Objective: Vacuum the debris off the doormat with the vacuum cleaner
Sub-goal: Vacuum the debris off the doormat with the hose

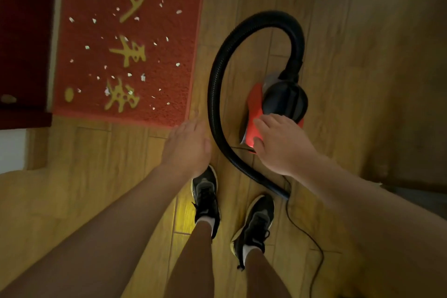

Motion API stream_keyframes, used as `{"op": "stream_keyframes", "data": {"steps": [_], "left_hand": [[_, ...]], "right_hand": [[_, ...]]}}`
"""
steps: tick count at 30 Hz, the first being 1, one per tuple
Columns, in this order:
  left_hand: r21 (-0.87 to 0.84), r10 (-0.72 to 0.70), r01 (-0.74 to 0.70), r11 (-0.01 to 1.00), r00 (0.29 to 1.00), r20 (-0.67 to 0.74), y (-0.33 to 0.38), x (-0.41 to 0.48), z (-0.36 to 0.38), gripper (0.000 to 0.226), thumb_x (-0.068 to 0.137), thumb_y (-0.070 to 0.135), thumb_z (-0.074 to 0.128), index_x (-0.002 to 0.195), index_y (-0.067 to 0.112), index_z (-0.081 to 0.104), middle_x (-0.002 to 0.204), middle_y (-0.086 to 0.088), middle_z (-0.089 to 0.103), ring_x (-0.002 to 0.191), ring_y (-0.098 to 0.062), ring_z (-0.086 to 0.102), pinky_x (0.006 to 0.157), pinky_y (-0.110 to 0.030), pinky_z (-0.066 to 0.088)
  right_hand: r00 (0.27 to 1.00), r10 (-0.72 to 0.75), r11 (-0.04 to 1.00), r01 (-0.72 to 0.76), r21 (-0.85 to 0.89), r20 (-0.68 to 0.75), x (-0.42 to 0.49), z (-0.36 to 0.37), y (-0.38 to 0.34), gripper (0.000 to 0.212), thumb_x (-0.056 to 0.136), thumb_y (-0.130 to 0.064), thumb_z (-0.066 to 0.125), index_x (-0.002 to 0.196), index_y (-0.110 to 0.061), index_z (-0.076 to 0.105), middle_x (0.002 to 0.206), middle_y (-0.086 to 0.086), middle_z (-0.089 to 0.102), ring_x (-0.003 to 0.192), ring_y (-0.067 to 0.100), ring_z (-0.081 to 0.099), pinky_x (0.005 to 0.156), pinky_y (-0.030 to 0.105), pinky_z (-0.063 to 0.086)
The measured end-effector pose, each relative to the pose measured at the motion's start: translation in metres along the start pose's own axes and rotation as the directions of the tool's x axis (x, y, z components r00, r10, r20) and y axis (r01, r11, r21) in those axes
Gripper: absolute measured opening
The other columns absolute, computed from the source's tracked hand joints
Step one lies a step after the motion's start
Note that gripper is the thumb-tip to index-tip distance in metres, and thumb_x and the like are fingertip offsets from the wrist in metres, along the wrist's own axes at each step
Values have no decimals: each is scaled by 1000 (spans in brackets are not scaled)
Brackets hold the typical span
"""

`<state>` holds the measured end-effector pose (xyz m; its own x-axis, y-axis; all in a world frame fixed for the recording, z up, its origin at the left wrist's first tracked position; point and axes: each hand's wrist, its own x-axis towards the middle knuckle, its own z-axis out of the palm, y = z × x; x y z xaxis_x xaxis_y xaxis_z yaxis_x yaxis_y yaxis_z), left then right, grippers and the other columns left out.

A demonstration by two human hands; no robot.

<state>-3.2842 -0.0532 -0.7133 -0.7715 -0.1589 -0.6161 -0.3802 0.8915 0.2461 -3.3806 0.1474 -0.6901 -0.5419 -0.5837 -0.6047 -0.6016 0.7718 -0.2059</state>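
A red doormat (154,55) with yellow characters lies at the upper left, strewn with several small white scraps of debris (142,77). To its right on the wooden floor stands a red and black vacuum cleaner (278,101). Its black ribbed hose (244,29) loops up, round and down toward my feet. My right hand (278,143) rests with straight fingers on the near red end of the vacuum cleaner. My left hand (188,145) hovers open over the floor by the doormat's near right corner, next to the hose, holding nothing.
My two feet in black shoes (206,196) stand just below the hands. A thin black power cord (304,232) trails across the floor at the lower right. A dark red door or cabinet (24,31) borders the doormat on the left.
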Motion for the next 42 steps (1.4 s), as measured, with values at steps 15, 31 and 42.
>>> {"op": "stream_keyframes", "data": {"steps": [15, 31, 42], "left_hand": [[-96, 10, -10, 995, 1000, -2, -44, 108, 108, 42, 103, 34, 49, 139, 13, 50, 133, -10, 59, 124, -30, 55, 107, -42, 38], [-483, -109, 83, 872, 994, -27, -39, 152, 135, 24, 98, 40, 63, 108, 25, 48, 95, 10, 55, 83, -10, 54, 62, -25, 36], [-543, -101, 22, 839, 988, -117, -41, 123, 93, 29, 98, 40, 64, 112, 19, 49, 92, 2, 64, 79, -17, 62, 65, -35, 51]], "right_hand": [[998, 37, 998, -40, 40, 54, 89, 101, 14, 64, 97, -41, 24, 149, -9, 42, 149, 9, 49, 141, 27, 40, 118, 41, 30], [997, 69, 991, -74, 114, 45, 114, 124, 20, 66, 97, -44, 26, 152, -10, 38, 154, 8, 45, 145, 27, 35, 121, 42, 28], [998, 62, 985, -60, 161, -8, 102, 84, 3, 66, 98, -45, 25, 155, -13, 33, 158, 5, 40, 148, 23, 31, 123, 38, 24]]}}
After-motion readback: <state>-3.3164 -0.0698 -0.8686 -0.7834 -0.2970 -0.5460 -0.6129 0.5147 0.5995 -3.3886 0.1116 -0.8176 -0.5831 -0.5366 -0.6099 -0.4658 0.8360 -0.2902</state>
